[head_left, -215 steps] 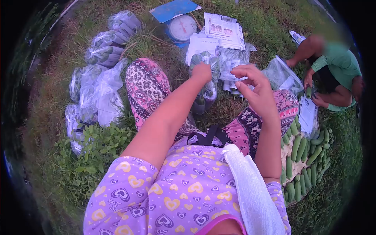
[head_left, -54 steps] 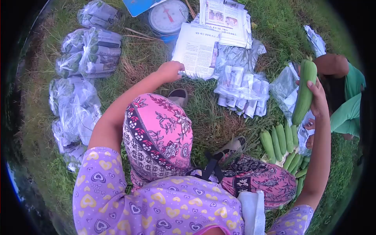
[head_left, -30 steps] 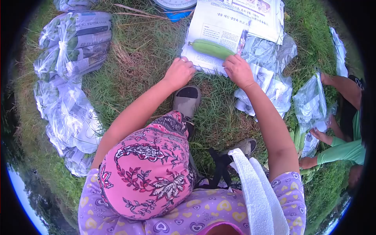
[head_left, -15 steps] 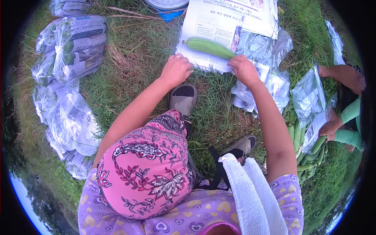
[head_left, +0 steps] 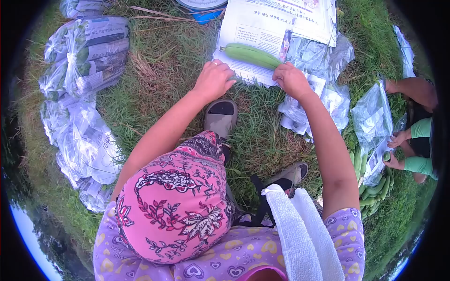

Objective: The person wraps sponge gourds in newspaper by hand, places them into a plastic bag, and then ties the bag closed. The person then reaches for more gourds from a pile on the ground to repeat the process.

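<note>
A long green gourd (head_left: 251, 55) lies at a slight slant across printed newspaper (head_left: 248, 35), with thin clear plastic bag film (head_left: 238, 78) showing along the paper's near edge. My left hand (head_left: 213, 79) is at the near left corner, its fingers curled on the film edge and the thumb pointing right. At the near right corner, my right hand (head_left: 291, 80) is closed in a pinch beside the gourd's right end. Its fingertips touch that corner; how much of the film lies between them is hard to see.
Filled, tied plastic bags (head_left: 86, 56) line the left side on grass. A round-dialled blue scale (head_left: 206, 16) stands at the top. More clear bags with newspaper (head_left: 316, 56) lie to the right. Farther right, a green-sleeved person (head_left: 419, 129) handles a bag (head_left: 372, 117) beside piled green gourds (head_left: 375, 196).
My left thumb has spread slightly away from its fingers. Both hands stay by the paper's near corners, and the gourd keeps its place. The other person's hands have shifted beside their bag.
</note>
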Tool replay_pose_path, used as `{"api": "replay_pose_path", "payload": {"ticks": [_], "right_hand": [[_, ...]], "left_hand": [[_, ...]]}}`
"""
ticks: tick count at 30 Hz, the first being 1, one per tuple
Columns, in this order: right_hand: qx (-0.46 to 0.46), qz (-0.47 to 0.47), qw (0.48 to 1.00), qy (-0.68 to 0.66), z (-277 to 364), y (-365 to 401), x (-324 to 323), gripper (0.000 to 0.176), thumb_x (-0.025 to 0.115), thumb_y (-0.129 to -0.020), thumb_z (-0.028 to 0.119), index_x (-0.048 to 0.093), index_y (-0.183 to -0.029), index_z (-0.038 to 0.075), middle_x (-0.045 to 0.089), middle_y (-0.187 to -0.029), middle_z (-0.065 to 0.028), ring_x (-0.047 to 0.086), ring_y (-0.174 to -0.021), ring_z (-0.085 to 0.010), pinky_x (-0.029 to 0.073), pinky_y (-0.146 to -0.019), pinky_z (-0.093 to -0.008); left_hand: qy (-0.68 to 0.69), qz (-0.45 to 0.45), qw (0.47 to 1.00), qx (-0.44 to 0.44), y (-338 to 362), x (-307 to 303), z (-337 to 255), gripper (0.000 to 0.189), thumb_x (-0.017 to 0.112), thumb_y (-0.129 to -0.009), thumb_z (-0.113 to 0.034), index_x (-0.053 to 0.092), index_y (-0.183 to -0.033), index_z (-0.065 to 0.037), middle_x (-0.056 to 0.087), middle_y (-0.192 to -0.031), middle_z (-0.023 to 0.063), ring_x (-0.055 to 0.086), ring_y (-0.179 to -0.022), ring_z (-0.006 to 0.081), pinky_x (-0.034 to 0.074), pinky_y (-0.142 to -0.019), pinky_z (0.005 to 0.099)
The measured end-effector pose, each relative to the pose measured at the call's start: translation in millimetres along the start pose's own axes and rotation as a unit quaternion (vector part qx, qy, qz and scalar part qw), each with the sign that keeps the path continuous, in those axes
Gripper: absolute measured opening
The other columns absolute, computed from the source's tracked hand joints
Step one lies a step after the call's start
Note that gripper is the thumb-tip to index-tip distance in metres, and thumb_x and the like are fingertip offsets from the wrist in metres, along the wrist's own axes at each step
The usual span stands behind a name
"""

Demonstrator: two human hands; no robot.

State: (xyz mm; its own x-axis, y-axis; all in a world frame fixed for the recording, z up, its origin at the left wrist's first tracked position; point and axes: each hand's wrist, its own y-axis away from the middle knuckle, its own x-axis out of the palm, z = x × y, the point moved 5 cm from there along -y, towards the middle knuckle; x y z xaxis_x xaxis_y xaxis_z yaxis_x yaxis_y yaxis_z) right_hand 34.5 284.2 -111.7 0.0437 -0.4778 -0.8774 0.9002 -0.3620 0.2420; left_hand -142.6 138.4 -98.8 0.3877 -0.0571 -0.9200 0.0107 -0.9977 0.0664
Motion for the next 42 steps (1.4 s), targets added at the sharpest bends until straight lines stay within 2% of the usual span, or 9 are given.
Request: {"api": "replay_pose_path", "payload": {"ticks": [9,15,20,23,26,34,36,39,42], "right_hand": [[0.173,-0.097,0.959,-0.201,-38,7,-3,0.014,0.058,-0.081,0.012,0.065,-0.092,0.006,0.067,-0.089,-0.0138,0.064,-0.083,-0.0306,0.050,-0.077,-0.0388],[0.244,-0.114,0.933,-0.239,-57,5,7,0.018,0.059,-0.081,0.015,0.065,-0.096,0.006,0.068,-0.087,-0.0138,0.065,-0.081,-0.0277,0.050,-0.076,-0.0370],[0.301,-0.127,0.914,-0.242,-50,7,-1,0.016,0.059,-0.080,0.012,0.065,-0.094,0.006,0.067,-0.090,-0.0108,0.063,-0.085,-0.0259,0.049,-0.078,-0.0363],[0.126,-0.303,0.944,0.031,5,9,-44,0.014,0.060,-0.078,0.010,0.063,-0.091,0.007,0.063,-0.092,-0.0079,0.060,-0.091,-0.0249,0.047,-0.077,-0.0351],[-0.023,-0.245,0.969,-0.016,51,-5,-23,0.016,0.061,-0.073,0.009,0.060,-0.089,0.010,0.057,-0.098,-0.0059,0.054,-0.097,-0.0240,0.044,-0.079,-0.0357],[0.009,-0.286,0.953,0.102,48,-64,18,0.026,0.054,-0.076,0.011,0.056,-0.102,0.016,0.051,-0.110,-0.0045,0.048,-0.105,-0.0239,0.038,-0.084,-0.0405],[0.027,-0.296,0.950,0.100,38,-75,18,0.028,0.053,-0.078,0.010,0.055,-0.104,0.018,0.051,-0.108,-0.0045,0.048,-0.104,-0.0235,0.038,-0.083,-0.0392],[0.064,-0.263,0.959,0.087,24,-91,16,0.036,0.059,-0.072,0.007,0.055,-0.107,0.018,0.052,-0.109,-0.0041,0.049,-0.105,-0.0249,0.040,-0.083,-0.0407],[0.081,-0.192,0.975,0.081,22,-98,10,0.042,0.065,-0.068,0.010,0.055,-0.108,0.015,0.052,-0.108,-0.0056,0.050,-0.104,-0.0263,0.042,-0.081,-0.0414]], "left_hand": [[0.042,-0.076,0.996,0.012,-13,-12,3,0.029,0.068,-0.079,-0.029,0.065,-0.100,-0.011,0.060,-0.100,0.0060,0.052,-0.103,0.0252,0.040,-0.090,0.0403],[-0.032,-0.014,0.999,0.025,-41,-11,12,0.019,0.070,-0.074,-0.017,0.067,-0.091,-0.011,0.059,-0.100,0.0029,0.052,-0.104,0.0231,0.042,-0.087,0.0381],[-0.030,-0.085,0.993,0.072,-61,-10,19,0.010,0.066,-0.076,-0.013,0.065,-0.085,-0.009,0.061,-0.101,0.0030,0.053,-0.103,0.0237,0.043,-0.087,0.0389],[-0.016,-0.087,0.994,0.060,-76,-6,29,0.011,0.064,-0.078,-0.012,0.063,-0.088,-0.009,0.062,-0.101,0.0042,0.054,-0.102,0.0251,0.043,-0.088,0.0400],[-0.022,-0.081,0.995,0.048,-85,-7,32,0.009,0.063,-0.078,-0.012,0.063,-0.086,-0.008,0.062,-0.096,0.0040,0.055,-0.098,0.0260,0.044,-0.086,0.0398],[0.053,-0.204,0.973,-0.092,-62,-19,31,0.020,0.066,-0.077,-0.014,0.059,-0.095,-0.007,0.062,-0.097,0.0086,0.055,-0.100,0.0268,0.043,-0.089,0.0392],[0.082,-0.247,0.954,-0.150,-46,-20,30,0.023,0.066,-0.078,-0.014,0.059,-0.098,-0.006,0.061,-0.100,0.0091,0.056,-0.101,0.0253,0.043,-0.089,0.0377],[0.328,-0.099,0.895,-0.285,-32,11,34,0.029,0.067,-0.078,-0.015,0.058,-0.105,-0.005,0.059,-0.107,0.0099,0.055,-0.103,0.0229,0.043,-0.085,0.0370],[0.633,-0.019,0.669,-0.388,-21,43,22,0.033,0.061,-0.087,-0.021,0.053,-0.114,-0.004,0.057,-0.116,0.0069,0.056,-0.101,0.0181,0.043,-0.085,0.0312]]}}
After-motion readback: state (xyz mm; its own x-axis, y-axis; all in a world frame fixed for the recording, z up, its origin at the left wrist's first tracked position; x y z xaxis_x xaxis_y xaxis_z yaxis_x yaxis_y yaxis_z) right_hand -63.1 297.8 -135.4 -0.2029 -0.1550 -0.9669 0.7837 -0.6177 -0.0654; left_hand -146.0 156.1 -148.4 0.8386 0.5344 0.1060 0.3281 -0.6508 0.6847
